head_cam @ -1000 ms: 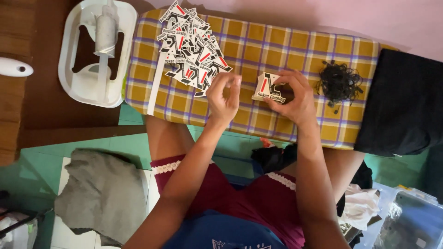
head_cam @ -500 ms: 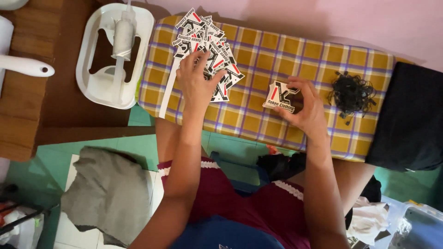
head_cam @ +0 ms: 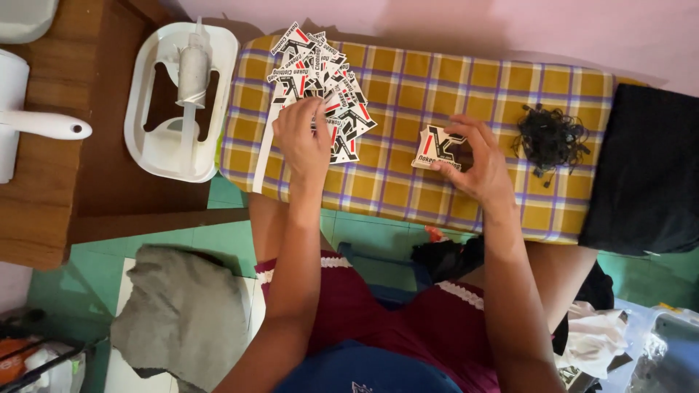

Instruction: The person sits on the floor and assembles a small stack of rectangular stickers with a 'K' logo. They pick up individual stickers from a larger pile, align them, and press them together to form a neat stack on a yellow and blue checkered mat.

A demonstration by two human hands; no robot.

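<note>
A: Where are the hands?
B: Both lie over the checked yellow cushion point(head_cam: 408, 131) across the person's lap. The left hand point(head_cam: 304, 138) lies on the loose heap of tags point(head_cam: 320, 80), fingers bent down onto the cards at the heap's near edge; I cannot tell whether it has pinched one or only presses on them

A: And the right?
B: The right hand point(head_cam: 477, 164) grips a small stack of tags point(head_cam: 439, 148), thumb below and fingers curled over the far side. The stack sits on the cloth, near the middle of the cushion, well apart from the heap

A: What do the tags look like?
B: White cards with black and red marks, fanned and overlapping in the heap, squared up in the stack

A: Anything else on the cushion?
B: A tangle of black strings point(head_cam: 550, 138) just to the right of the right hand, and a white strip point(head_cam: 263, 156) along the left edge. A black cloth point(head_cam: 648, 175) lies off the right end

A: And to the left?
B: A white plastic tray point(head_cam: 145, 145) on a wooden bench point(head_cam: 51, 196), with a grey tool point(head_cam: 193, 73) lying in it
</note>
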